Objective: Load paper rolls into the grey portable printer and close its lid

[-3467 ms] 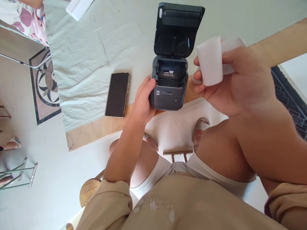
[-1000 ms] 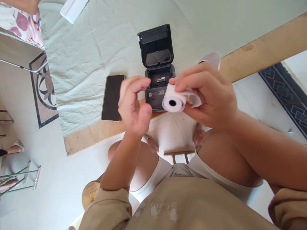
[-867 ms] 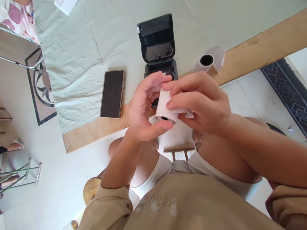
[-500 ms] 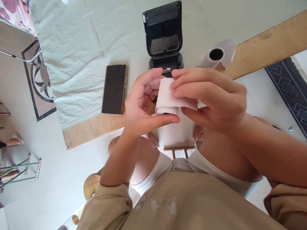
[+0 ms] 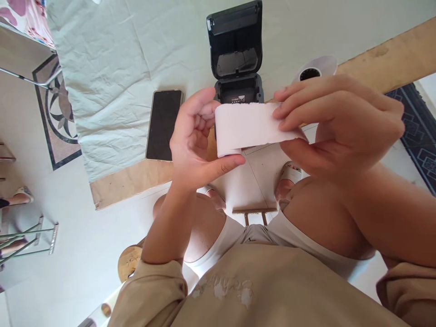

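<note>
A white paper roll (image 5: 229,131) sits in my left hand (image 5: 197,145), gripped between the thumb below and the fingers above. My right hand (image 5: 340,122) pinches the loose end of its strip, which stretches out flat between the two hands. Just beyond the paper stands a small black printer (image 5: 238,86) with its lid (image 5: 235,41) raised; printed marks show inside its compartment. Behind my right fingers is another roll (image 5: 316,68) with a dark core, partly hidden by the hand.
A phone (image 5: 164,125) with a dark screen lies left of the printer on the pale green cloth (image 5: 109,91). The table's bare wooden edge (image 5: 132,181) runs in front. A round wooden stool top (image 5: 129,261) is at lower left, and a dark patterned mat (image 5: 422,141) is on the right.
My right hand has moved right and pulled out a longer length of paper. My left hand has shifted slightly left, still holding the roll. The second roll is now more covered.
</note>
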Available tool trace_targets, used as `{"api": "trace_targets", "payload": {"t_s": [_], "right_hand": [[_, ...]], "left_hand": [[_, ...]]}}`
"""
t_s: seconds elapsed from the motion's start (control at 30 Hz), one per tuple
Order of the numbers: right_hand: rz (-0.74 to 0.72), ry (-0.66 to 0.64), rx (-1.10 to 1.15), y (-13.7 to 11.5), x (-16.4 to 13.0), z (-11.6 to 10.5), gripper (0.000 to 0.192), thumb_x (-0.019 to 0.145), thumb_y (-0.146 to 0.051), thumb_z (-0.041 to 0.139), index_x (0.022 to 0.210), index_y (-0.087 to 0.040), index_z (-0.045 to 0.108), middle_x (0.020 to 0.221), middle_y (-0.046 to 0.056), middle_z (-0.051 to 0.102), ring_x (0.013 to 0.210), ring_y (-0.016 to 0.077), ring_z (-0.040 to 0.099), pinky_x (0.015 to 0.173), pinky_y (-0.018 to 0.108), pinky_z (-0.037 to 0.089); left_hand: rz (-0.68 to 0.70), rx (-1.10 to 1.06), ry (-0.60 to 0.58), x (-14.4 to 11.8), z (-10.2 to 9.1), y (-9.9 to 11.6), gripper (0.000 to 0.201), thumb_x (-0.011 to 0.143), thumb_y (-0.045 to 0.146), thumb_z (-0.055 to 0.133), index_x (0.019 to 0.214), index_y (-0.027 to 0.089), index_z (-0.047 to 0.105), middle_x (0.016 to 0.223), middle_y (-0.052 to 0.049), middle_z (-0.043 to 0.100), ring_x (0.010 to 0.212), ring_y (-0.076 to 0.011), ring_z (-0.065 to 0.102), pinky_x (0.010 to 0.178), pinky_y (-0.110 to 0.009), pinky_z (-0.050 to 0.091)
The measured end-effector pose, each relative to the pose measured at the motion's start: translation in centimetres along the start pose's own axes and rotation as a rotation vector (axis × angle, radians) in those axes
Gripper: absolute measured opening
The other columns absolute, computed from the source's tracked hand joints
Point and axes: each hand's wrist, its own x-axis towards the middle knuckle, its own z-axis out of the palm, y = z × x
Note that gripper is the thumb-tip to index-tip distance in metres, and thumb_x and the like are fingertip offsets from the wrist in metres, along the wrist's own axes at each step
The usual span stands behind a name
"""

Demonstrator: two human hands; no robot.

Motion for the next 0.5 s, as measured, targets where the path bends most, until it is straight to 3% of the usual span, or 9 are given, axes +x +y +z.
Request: {"api": "trace_targets", "payload": {"t_s": [0.17,0.23,0.3,0.37,0.5], "right_hand": [[-0.002,-0.015,-0.011,0.0,-0.5,0.0,0.018,0.079,-0.009,0.064,0.084,-0.026,0.059,0.088,-0.003,0.076,0.095,0.0202,0.079,0.083,0.037,0.068],[-0.035,-0.014,-0.010,-0.2,-1.0,0.5,0.016,0.080,-0.012,0.064,0.086,-0.025,0.058,0.099,-0.002,0.077,0.097,0.0201,0.078,0.083,0.039,0.068],[-0.049,0.000,-0.003,-0.6,-1.4,1.2,0.015,0.081,-0.011,0.063,0.085,-0.024,0.055,0.111,-0.001,0.077,0.099,0.0192,0.078,0.084,0.039,0.068],[-0.031,-0.014,0.005,-1.1,-1.6,1.8,0.018,0.083,-0.008,0.061,0.084,-0.023,0.052,0.117,0.000,0.075,0.102,0.0180,0.076,0.086,0.038,0.068],[-0.019,-0.019,0.014,-1.5,-1.5,2.0,0.021,0.083,-0.005,0.061,0.082,-0.023,0.050,0.117,0.001,0.074,0.105,0.0186,0.075,0.089,0.039,0.068]], "left_hand": [[0.095,-0.109,0.038,0.2,0.4,-1.1,0.055,0.085,0.051,0.085,0.136,0.038,0.068,0.123,0.000,0.067,0.119,-0.0195,0.067,0.109,-0.030,0.055],[0.164,-0.125,0.033,0.2,0.5,-1.2,0.061,0.081,0.065,0.084,0.133,0.036,0.068,0.117,0.000,0.070,0.111,-0.0204,0.070,0.099,-0.030,0.060],[0.005,-0.052,0.026,0.0,0.7,-0.8,0.077,0.076,0.081,0.079,0.134,0.034,0.063,0.122,-0.003,0.072,0.121,-0.0277,0.070,0.100,-0.035,0.061],[-0.121,0.014,0.027,-0.3,1.1,0.0,0.072,0.080,0.083,0.073,0.135,0.037,0.062,0.136,-0.002,0.070,0.136,-0.0317,0.064,0.107,-0.040,0.061],[-0.051,-0.105,0.023,-0.5,2.3,1.2,0.035,0.095,0.060,0.073,0.128,0.050,0.070,0.136,0.007,0.070,0.131,-0.0212,0.068,0.110,-0.035,0.059]]}}
